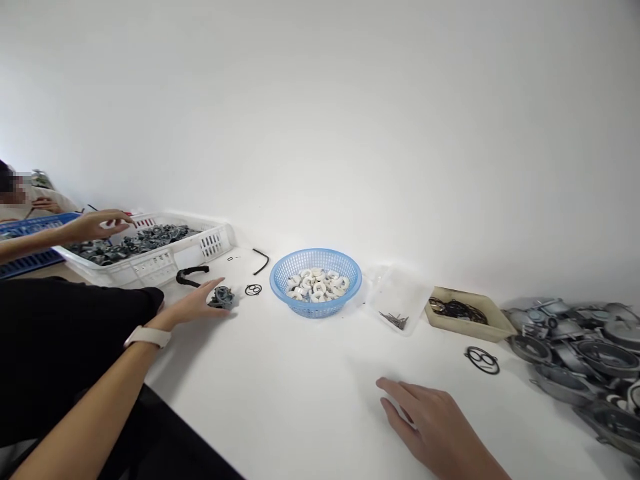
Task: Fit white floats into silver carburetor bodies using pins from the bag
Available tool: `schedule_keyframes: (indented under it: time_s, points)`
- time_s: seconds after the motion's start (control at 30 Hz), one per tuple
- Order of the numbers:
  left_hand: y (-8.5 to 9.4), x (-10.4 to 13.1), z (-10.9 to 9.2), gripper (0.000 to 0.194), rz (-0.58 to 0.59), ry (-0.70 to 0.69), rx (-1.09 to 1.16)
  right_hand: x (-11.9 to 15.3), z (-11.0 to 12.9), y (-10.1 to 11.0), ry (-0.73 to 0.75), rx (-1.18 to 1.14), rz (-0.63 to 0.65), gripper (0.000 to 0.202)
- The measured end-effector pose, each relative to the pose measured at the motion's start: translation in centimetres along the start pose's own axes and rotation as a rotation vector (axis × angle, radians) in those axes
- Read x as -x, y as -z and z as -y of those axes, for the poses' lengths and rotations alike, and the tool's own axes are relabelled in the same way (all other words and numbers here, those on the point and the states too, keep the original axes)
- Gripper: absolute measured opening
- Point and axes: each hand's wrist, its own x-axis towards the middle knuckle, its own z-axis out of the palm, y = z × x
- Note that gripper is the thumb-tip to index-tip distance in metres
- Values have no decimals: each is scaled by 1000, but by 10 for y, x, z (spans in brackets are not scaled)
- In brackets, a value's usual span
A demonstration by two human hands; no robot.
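My left hand (195, 307), with a pale watch band on its wrist, reaches over the left side of the white table. Its thumb and fingers are spread around a small dark grey metal part (223, 297) standing on the tabletop; I see no firm grip on it. Just right of that part lies a thin black gasket (253, 290) with rings. My right hand (425, 417) hovers low at the front right, fingers loosely bent and apart, nothing in it. Another black gasket (482, 360) lies beyond it to the right.
A blue basket (316, 311) holds white ring-shaped pieces. Right of it are a clear tray (400, 293) with pins, a cream bin (463, 328) of black gaskets and piled grey housings (570, 353). At left, a co-worker's hand (97, 225) is over a white crate (160, 265) of metal parts.
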Motion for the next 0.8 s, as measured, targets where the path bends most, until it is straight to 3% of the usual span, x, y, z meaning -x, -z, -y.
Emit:
schedule_keyframes:
  time_s: [0.17, 0.27, 0.37, 0.43, 0.53, 0.67, 0.73, 0.8]
  points:
    - [8, -18, -2, 80, 72, 15, -73, 0, -9, 5, 3, 20, -49, 27]
    - [16, -4, -10, 73, 36, 12, -146, 1, -8, 6, 2, 29, -48, 28]
    - [19, 22, -32, 72, -3, -34, -198, 0, -2, 7, 3, 21, -31, 28]
    - [15, 40, -59, 71, 6, -115, -194, -2, 3, 9, 4, 17, -22, 28]
    - [-3, 63, -121, 74, 60, -337, -120, -4, 5, 11, -14, 15, -13, 27]
    - [-56, 78, -216, 72, 142, -730, 221, -5, 0, 17, -59, 0, -18, 25]
    - [-87, 79, -253, 75, 108, -776, 390, -5, -4, 20, -88, -21, -9, 23]
    - [-114, 76, -279, 73, 111, -777, 492, -4, -9, 22, -124, -41, -9, 22]
